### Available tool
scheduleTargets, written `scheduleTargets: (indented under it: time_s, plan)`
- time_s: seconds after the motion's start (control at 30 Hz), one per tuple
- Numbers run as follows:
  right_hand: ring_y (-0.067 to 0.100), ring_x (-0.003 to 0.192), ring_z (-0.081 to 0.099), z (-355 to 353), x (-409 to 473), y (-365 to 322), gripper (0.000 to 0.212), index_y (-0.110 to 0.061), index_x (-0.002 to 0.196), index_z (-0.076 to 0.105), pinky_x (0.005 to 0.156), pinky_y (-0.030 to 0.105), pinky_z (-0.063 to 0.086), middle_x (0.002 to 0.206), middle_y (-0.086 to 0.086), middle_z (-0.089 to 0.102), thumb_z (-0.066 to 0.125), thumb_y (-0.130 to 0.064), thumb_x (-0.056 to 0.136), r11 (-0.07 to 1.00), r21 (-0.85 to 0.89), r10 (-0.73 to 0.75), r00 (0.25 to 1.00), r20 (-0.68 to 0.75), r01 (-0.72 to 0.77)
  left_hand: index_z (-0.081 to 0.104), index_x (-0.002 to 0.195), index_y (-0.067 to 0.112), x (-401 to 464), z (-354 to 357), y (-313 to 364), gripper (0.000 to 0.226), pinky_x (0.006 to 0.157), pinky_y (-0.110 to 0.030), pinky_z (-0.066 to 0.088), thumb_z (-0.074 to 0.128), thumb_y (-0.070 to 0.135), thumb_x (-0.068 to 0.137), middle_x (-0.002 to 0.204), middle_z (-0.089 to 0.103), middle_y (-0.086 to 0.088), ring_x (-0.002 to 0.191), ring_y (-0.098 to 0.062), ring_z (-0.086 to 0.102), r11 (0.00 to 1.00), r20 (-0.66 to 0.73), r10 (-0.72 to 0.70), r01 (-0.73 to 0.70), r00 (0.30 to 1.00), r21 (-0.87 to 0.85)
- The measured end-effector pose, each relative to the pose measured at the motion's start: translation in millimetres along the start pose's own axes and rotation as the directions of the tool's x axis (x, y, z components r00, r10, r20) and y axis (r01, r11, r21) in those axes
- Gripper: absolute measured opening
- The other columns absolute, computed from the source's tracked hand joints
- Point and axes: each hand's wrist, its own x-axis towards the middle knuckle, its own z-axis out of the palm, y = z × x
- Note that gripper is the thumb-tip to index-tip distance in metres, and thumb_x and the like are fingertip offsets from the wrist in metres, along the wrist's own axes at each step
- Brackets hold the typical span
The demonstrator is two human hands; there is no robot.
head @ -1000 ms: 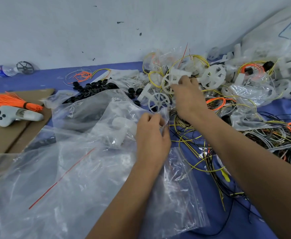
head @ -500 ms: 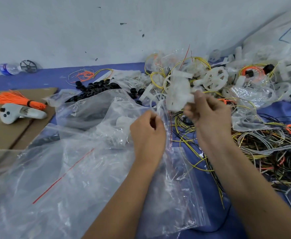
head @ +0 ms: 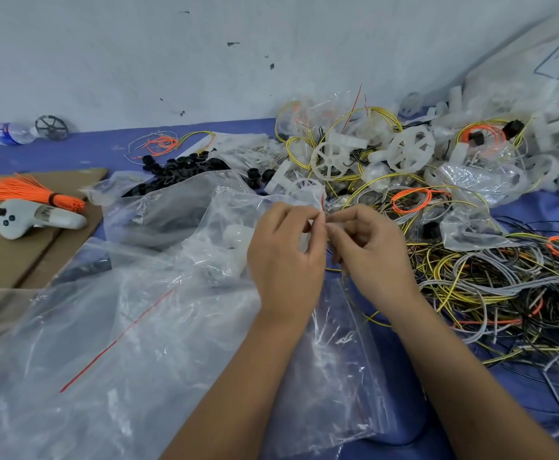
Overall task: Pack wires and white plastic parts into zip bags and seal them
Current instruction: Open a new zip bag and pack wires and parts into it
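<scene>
L [head: 284,257] + R hand [head: 371,250] fingers, maybe pinching bag [head: 238,234]

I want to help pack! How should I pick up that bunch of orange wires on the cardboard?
Hold the orange wire bundle at its black band, coming from above. There the strands are tied tight; the far end fans out loose.

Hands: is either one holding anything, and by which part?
Both hold the zip bag by its top edge: left hand and right hand pinch it between thumb and fingertips, side by side near the red seal line.
</scene>
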Motion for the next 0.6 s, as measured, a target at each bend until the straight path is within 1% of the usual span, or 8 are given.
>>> scheduleTargets:
  time_s: [0.1,0.2,0.3,0.4,0.47,0.5,0.53,0.6]
  plan:
    - [0.018,0.055,0.066,1.9,-4.5,-2.2,0.006,-0.02,0.092,0.068,0.046,0.024,0.049,0.069,0.003,0.07,0.068,-0.015,0.093,0.999,0.012,-0.041,0.995,0.09,0.04,0.074,0.089,0.015,0.1,-0.8,-0.4,0.006,0.075,-0.025,0.043,0.07,0.019,0.092,0.086,0.064,0.003,0.083,-0.021,0.059,0.997,0.009,0.06,-0.06,0.998,0.038]
    - [0.02,0.045,0.061,6.4,-5.7,-3.3,0.007,-0.009,0.089,0.064,0.04,0.028,0.048,0.065,0.012,0.067,0.065,-0.008,0.096,0.993,0.118,0.016,0.993,0.113,-0.03,0.075,0.088,0.013,1.1,-2.0,1.2,0.006,0.079,-0.022,0.04,0.072,0.015,0.092,0.085,0.064,0.001,0.084,-0.022,0.058,0.996,0.015,0.091,-0.091,0.996,0.018]
    - [0.023,0.056,0.062,9.5,-5.2,-4.5,0.01,-0.003,0.087,0.061,0.049,0.031,0.051,0.071,0.022,0.066,0.064,-0.003,0.097,0.958,0.268,0.089,0.993,0.081,-0.107,0.075,0.089,0.011,-0.3,-2.7,4.6,0.005,0.077,-0.022,0.042,0.073,0.013,0.093,0.085,0.064,-0.001,0.082,-0.02,0.059,0.99,0.013,0.137,-0.137,0.991,-0.017]
    - [0.021,0.072,0.069,8.6,-5.4,-7.5,0.007,0.004,0.098,0.061,0.058,0.027,0.057,0.082,0.02,0.07,0.059,0.01,0.095,0.904,0.407,0.086,0.987,0.133,-0.133,0.076,0.092,0.007,-3.4,-1.7,9.3,0.006,0.072,-0.027,0.048,0.072,0.01,0.094,0.086,0.066,-0.004,0.079,-0.02,0.061,0.981,0.044,0.169,-0.164,0.985,-0.102]
    - [0.025,0.088,0.072,7.6,-6.0,-8.7,0.025,0.006,0.11,0.063,0.075,0.034,0.062,0.098,0.022,0.073,0.055,0.019,0.091,0.899,0.42,0.045,0.981,0.188,-0.122,0.077,0.094,0.004,-6.0,-0.8,12.0,0.005,0.071,-0.029,0.051,0.072,0.005,0.094,0.089,0.066,-0.005,0.079,-0.018,0.063,0.97,0.085,0.17,-0.152,0.982,-0.187]
    - [0.027,0.094,0.071,7.2,-6.4,-9.2,0.029,0.005,0.112,0.064,0.082,0.039,0.06,0.103,0.023,0.073,0.054,0.021,0.089,0.908,0.403,0.031,0.978,0.207,-0.114,0.076,0.095,0.003,-6.9,-0.4,12.7,0.005,0.071,-0.03,0.052,0.072,0.003,0.094,0.09,0.067,-0.005,0.079,-0.018,0.064,0.967,0.098,0.168,-0.144,0.981,-0.21]
    - [0.029,0.096,0.07,7.0,-6.7,-9.8,0.031,0.003,0.11,0.065,0.086,0.043,0.058,0.103,0.024,0.073,0.053,0.021,0.089,0.916,0.383,0.031,0.975,0.222,-0.117,0.076,0.095,0.003,-7.2,-0.3,13.0,0.005,0.071,-0.03,0.052,0.072,0.001,0.093,0.09,0.067,-0.005,0.08,-0.018,0.064,0.965,0.103,0.166,-0.14,0.981,-0.222]
    - [0.028,0.09,0.069,5.9,-6.3,-8.9,0.029,0.001,0.104,0.066,0.079,0.045,0.056,0.096,0.022,0.073,0.052,0.02,0.089,0.937,0.324,0.054,0.969,0.239,-0.132,0.076,0.094,0.002,-6.5,-0.6,12.8,0.006,0.073,-0.026,0.051,0.072,-0.001,0.092,0.09,0.067,-0.005,0.08,-0.017,0.063,0.963,0.108,0.16,-0.132,0.981,-0.233]
